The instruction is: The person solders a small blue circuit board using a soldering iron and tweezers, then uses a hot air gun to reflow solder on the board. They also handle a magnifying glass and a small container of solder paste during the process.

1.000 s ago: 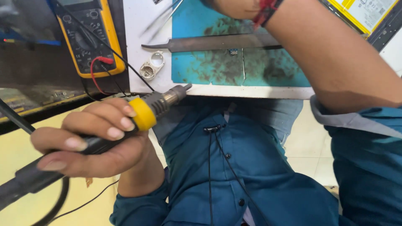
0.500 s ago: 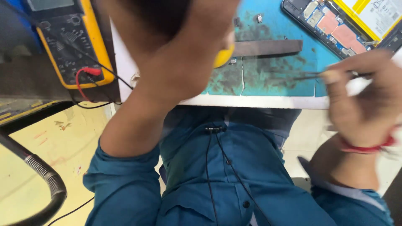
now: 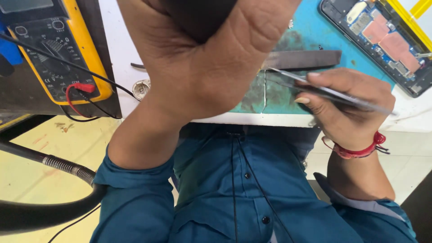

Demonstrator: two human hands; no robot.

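Observation:
My left hand [image 3: 202,67] is raised close to the camera and fills the upper middle. It is wrapped around a dark tool handle [image 3: 198,15], whose tip is hidden. My right hand [image 3: 346,112], with a red thread band at the wrist, pinches slim metal tweezers [image 3: 335,95]. Their points lie over the stained blue work mat [image 3: 310,36], near its front edge. A flat grey metal blade [image 3: 306,58] rests on the mat just beyond the tweezers. An opened phone [image 3: 382,40] with its boards exposed lies at the top right.
A yellow multimeter [image 3: 49,49] with red and black leads sits at the top left. A small round metal part [image 3: 141,87] lies on the white bench. A black hose with a coiled metal collar [image 3: 63,166] curves across the lower left. My teal shirt fills the bottom.
My left hand has lifted the tool from beside my lap up over the bench, close to the camera. My right hand has come down to the mat's front edge with the tweezers.

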